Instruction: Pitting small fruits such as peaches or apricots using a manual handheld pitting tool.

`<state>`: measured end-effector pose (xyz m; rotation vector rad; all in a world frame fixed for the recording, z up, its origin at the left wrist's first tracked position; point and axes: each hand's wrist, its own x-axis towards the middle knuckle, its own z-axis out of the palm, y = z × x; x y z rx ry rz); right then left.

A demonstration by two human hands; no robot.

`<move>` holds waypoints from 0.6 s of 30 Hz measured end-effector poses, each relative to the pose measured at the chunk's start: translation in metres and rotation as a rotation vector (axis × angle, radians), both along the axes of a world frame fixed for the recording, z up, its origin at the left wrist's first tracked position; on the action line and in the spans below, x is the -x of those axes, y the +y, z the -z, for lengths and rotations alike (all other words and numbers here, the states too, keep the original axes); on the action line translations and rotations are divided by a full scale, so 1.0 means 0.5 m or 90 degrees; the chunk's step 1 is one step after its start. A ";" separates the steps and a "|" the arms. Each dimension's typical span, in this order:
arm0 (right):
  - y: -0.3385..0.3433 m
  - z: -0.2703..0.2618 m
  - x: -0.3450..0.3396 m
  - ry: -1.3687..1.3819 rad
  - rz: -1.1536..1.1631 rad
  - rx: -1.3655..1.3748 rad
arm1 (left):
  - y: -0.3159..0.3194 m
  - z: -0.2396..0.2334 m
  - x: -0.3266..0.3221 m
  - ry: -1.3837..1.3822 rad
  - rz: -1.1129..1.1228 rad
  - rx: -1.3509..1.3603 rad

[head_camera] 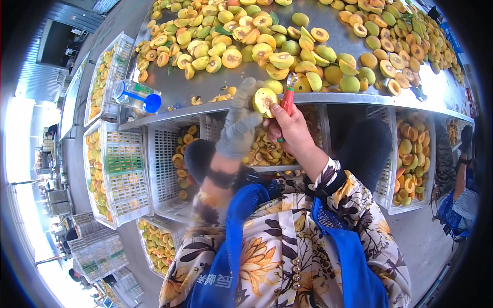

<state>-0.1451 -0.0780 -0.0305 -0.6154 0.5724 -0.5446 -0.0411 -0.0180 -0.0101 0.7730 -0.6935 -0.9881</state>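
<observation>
My left hand [240, 121], in a pale grey glove, is at the metal table's front edge, its fingers apart beside a halved yellow-green stone fruit [265, 102]. The fruit's cut face is turned up and shows a brown centre. My bare right hand [289, 129] has its thumb on the fruit's lower right edge and grips a red-and-green handled pitting tool [288, 101]. The tool's looped metal end points up, away from me. Whether my left fingers touch the fruit from behind is hard to tell. Many halved fruits [277, 61] lie on the table just beyond both hands.
The steel table [327, 98] spans the front. A clear bottle with a blue lid [134, 95] stands at its left corner. White plastic crates [125, 173] of fruit are at the left; another crate [412, 161] is at the right. Below my hands is a container of fruit pieces [269, 148]. A co-worker's arm [460, 177] shows far right.
</observation>
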 end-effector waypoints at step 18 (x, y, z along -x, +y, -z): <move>0.050 0.030 0.029 0.441 -0.080 0.723 | -0.044 0.056 -0.023 0.294 -0.249 -0.250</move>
